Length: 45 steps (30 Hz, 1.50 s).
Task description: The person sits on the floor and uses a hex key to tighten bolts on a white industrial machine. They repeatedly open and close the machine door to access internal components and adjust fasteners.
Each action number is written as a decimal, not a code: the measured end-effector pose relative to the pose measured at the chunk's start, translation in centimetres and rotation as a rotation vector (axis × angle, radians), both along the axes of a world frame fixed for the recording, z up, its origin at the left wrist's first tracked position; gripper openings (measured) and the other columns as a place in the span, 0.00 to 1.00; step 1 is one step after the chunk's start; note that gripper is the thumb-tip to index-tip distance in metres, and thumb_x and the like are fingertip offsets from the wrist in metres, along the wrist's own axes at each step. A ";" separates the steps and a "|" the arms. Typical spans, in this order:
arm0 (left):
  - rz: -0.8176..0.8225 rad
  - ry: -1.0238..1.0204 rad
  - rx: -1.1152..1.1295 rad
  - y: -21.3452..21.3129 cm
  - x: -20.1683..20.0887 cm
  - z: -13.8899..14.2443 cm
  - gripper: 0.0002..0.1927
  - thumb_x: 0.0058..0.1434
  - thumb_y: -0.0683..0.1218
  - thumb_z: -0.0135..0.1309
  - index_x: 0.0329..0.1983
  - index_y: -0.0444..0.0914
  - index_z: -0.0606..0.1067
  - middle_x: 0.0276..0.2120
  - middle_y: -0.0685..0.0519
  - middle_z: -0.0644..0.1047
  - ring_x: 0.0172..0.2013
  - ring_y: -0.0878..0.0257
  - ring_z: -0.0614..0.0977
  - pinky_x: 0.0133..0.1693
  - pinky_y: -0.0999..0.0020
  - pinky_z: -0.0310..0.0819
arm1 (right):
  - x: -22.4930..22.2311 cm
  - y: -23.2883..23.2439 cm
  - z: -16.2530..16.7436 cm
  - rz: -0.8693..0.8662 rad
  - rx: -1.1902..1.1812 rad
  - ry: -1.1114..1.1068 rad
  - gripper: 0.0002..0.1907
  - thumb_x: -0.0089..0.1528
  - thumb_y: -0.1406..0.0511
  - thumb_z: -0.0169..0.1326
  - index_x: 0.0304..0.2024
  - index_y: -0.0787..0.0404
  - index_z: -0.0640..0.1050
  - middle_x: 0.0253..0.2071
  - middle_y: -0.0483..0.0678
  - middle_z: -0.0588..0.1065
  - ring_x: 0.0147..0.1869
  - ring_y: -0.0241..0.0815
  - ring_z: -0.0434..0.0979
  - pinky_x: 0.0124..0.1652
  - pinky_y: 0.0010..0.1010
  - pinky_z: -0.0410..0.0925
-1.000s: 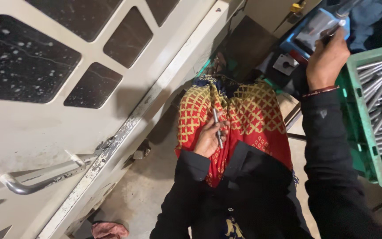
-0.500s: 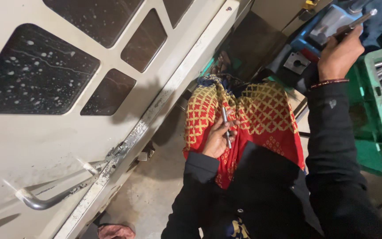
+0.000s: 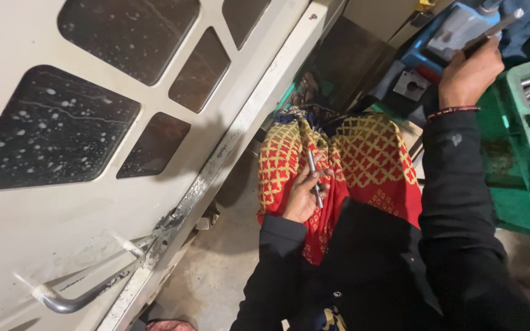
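My left hand (image 3: 305, 195) rests on my lap against a red and yellow patterned cloth (image 3: 363, 159), with its fingers closed on a short metal rod (image 3: 313, 176) that points up. My right hand (image 3: 470, 72) is raised at the upper right and grips another metal rod (image 3: 498, 26), held against a blue and grey machine part (image 3: 446, 34). Both arms are in black sleeves. A thin bangle sits on my right wrist.
A big white machine door (image 3: 93, 233) with dark spattered windows and a metal handle (image 3: 69, 300) fills the left side. A green plastic crate (image 3: 526, 153) with several metal rods stands at the right. Bare concrete floor (image 3: 216, 270) lies between door and legs.
The view has shifted, so the door and lap sit more to the right. My right hand has lifted its rod higher, toward the blue machine part. My left hand keeps its rod on the lap.
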<state>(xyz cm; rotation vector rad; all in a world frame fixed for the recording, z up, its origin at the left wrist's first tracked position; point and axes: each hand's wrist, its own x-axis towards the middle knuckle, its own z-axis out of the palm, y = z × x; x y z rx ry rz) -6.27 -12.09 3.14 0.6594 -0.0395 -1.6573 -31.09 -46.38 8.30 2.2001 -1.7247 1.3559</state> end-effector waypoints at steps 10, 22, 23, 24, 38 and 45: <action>0.008 0.002 -0.002 0.8 0.5 0.0 0.27 0.75 0.42 0.44 0.77 0.45 0.60 0.51 0.47 0.78 0.36 0.67 0.79 0.34 0.76 0.73 | 0.0 -2.1 -1.5 -0.109 0.023 -0.044 0.24 0.55 0.77 0.65 0.50 0.70 0.71 0.44 0.65 0.80 0.50 0.69 0.79 0.48 0.50 0.72; -0.002 -0.018 0.005 0.5 0.7 0.1 0.28 0.75 0.43 0.45 0.77 0.45 0.60 0.51 0.48 0.77 0.36 0.68 0.78 0.33 0.76 0.73 | 0.1 -1.9 -0.9 -0.222 0.093 0.048 0.23 0.56 0.75 0.65 0.50 0.70 0.70 0.44 0.66 0.78 0.48 0.70 0.78 0.47 0.52 0.71; -0.005 -0.021 0.015 0.5 0.7 0.1 0.28 0.75 0.43 0.45 0.77 0.45 0.60 0.51 0.48 0.77 0.35 0.68 0.78 0.33 0.76 0.73 | 0.2 -1.7 -0.9 -0.251 0.107 0.051 0.22 0.56 0.74 0.66 0.49 0.69 0.71 0.43 0.65 0.78 0.47 0.70 0.78 0.46 0.52 0.71; -0.004 -0.011 0.012 0.5 0.7 0.1 0.28 0.75 0.43 0.45 0.77 0.46 0.60 0.51 0.48 0.77 0.35 0.68 0.78 0.33 0.76 0.73 | 0.3 -1.6 -0.8 -0.236 0.080 0.054 0.23 0.55 0.74 0.66 0.49 0.71 0.71 0.42 0.66 0.78 0.47 0.71 0.78 0.45 0.53 0.71; -0.010 -0.014 -0.019 0.6 0.8 -0.4 0.27 0.75 0.43 0.45 0.77 0.45 0.59 0.51 0.49 0.77 0.36 0.67 0.77 0.35 0.75 0.72 | 1.3 -3.7 0.8 -0.310 0.139 -0.088 0.22 0.54 0.75 0.65 0.47 0.69 0.71 0.38 0.64 0.80 0.46 0.65 0.83 0.41 0.45 0.76; -0.024 -0.040 -0.025 0.4 1.0 0.4 0.28 0.75 0.44 0.45 0.78 0.45 0.59 0.51 0.49 0.77 0.36 0.67 0.77 0.35 0.76 0.72 | 1.1 -4.5 1.2 -0.357 0.175 -0.042 0.20 0.56 0.73 0.65 0.46 0.66 0.71 0.38 0.61 0.81 0.45 0.65 0.83 0.40 0.46 0.76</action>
